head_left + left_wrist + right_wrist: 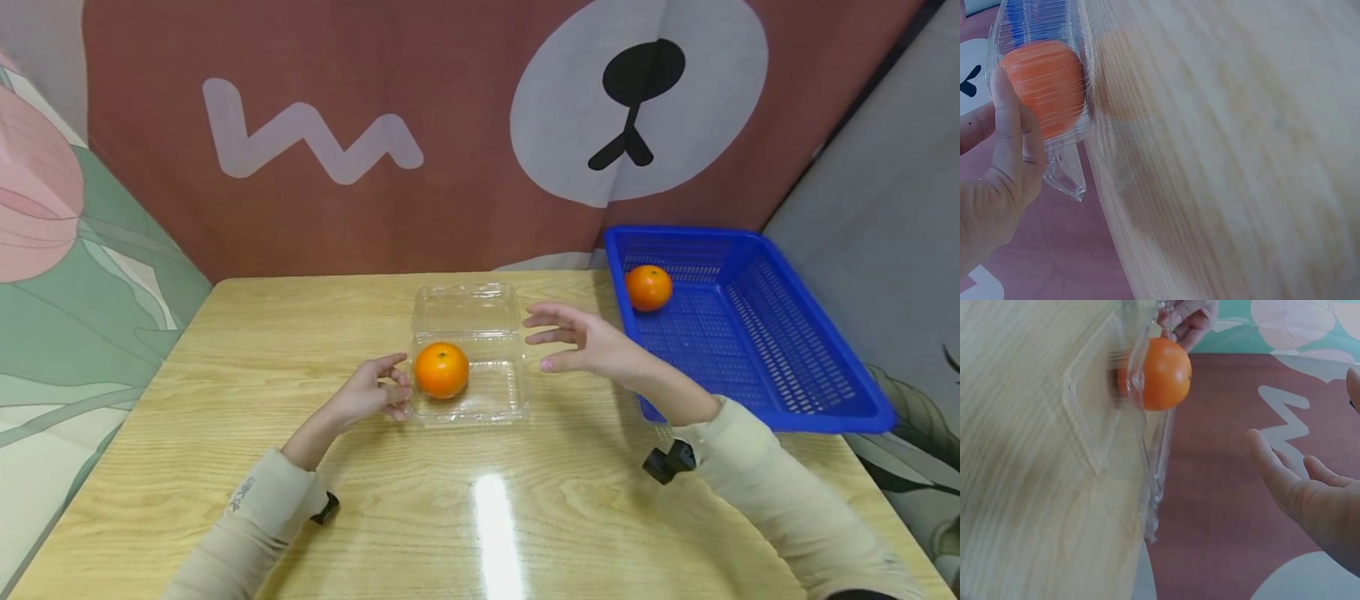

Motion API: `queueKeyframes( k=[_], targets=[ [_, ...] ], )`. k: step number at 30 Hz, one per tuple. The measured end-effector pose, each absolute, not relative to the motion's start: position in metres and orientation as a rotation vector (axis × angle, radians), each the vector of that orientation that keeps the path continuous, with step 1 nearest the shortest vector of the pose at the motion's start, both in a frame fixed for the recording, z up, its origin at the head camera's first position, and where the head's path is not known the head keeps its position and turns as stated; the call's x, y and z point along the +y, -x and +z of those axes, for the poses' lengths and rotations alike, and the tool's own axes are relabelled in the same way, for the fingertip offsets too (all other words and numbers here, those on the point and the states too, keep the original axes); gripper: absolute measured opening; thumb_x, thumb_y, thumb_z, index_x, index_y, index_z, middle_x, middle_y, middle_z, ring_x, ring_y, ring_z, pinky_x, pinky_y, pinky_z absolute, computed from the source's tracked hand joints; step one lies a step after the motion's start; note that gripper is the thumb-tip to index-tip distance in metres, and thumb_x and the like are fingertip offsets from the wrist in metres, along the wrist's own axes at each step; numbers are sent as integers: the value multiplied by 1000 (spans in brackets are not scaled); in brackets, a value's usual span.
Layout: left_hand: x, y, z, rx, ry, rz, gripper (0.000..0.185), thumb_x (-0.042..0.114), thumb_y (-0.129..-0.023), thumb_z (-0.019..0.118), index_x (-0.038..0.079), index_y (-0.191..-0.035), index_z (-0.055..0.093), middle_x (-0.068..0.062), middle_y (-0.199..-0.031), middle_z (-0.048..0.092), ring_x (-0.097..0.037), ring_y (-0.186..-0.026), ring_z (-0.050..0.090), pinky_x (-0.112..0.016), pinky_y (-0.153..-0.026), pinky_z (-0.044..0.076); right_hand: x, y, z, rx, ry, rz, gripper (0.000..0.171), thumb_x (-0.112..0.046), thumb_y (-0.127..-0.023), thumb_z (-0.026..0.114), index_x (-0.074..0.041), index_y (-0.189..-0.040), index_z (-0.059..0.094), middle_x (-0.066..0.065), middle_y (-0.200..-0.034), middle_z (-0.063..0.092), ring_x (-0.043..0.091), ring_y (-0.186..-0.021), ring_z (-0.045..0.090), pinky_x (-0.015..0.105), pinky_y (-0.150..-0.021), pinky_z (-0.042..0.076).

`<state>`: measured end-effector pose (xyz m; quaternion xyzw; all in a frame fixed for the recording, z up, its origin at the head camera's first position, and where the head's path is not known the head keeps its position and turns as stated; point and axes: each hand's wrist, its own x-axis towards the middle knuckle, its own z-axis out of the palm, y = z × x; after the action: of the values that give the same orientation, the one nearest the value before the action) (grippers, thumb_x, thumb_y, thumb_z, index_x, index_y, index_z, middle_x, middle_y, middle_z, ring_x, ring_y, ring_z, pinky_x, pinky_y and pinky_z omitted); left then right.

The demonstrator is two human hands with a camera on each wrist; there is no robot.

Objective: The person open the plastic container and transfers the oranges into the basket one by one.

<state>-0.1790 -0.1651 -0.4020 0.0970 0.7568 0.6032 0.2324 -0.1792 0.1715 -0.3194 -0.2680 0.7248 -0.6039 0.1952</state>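
Both hands flank a clear plastic clamshell box (470, 358) near the middle of the wooden table (225, 392). At the box's nine o'clock side the left hand (369, 393) rests with fingers loosely curled, fingertips at the tray's left edge; the left wrist view shows a finger lying against the plastic wall, though whether it truly pinches the rim I cannot tell. At three o'clock the right hand (581, 340) hovers off the table, fingers spread and nearly straight, holding nothing and apart from the box. An orange (442, 370) sits in the left part of the open tray, while the lid lies flat toward twelve o'clock, hinged at the far edge. A second orange (648, 287) lies in the blue basket (787, 367) at about two o'clock from the box, near the table's right edge. Judging from this layout, the packing step looks half done: one fruit is in, one is waiting, and the lid is not yet shut. A sensible next move would call for the right hand to swing to the basket and curl round the second orange while the left hand steadies the light tray, which could slide easily.
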Motion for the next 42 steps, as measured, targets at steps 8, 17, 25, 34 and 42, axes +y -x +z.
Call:
queueKeyframes(
  k=[8,17,25,34,42],
  targets=[
    [-166,181,-403,2070,-254,1664,65,-8,-86,52,-10,-140,15,-16,-96,46,-20,-70,56,-34,-62,58,159,179,-332,1977,740,-1712,71,-8,-79,70,5,-136,31,24,-133,39,45,-119,38,36,-86,51],
    [-166,180,-404,2066,-250,1670,65,-8,-86,51,-11,-140,16,-16,-96,46,-19,-69,56,-34,-62,58,147,182,-340,2031,691,-1686,68,-4,-78,70,4,-135,34,22,-131,42,39,-117,44,37,-86,51],
    [-165,180,-403,2072,-237,1667,65,-8,-86,51,-11,-140,16,-16,-95,46,-19,-69,56,-33,-62,58,137,188,-351,2036,670,-1679,70,-7,-76,73,2,-135,36,20,-131,42,39,-118,43,38,-90,49],
    [-166,180,-402,2063,-241,1672,65,-8,-86,51,-11,-140,15,-16,-95,46,-20,-70,56,-33,-61,58,129,192,-359,2064,643,-1651,72,-8,-75,74,0,-135,35,20,-132,41,39,-117,43,36,-87,51],
    [-165,180,-402,2061,-238,1677,64,-9,-86,51,-11,-140,15,-15,-95,46,-19,-69,56,-34,-61,58,120,196,-369,2121,639,-1596,71,-7,-76,73,0,-136,36,18,-132,41,36,-117,44,35,-88,51]
  ],
)
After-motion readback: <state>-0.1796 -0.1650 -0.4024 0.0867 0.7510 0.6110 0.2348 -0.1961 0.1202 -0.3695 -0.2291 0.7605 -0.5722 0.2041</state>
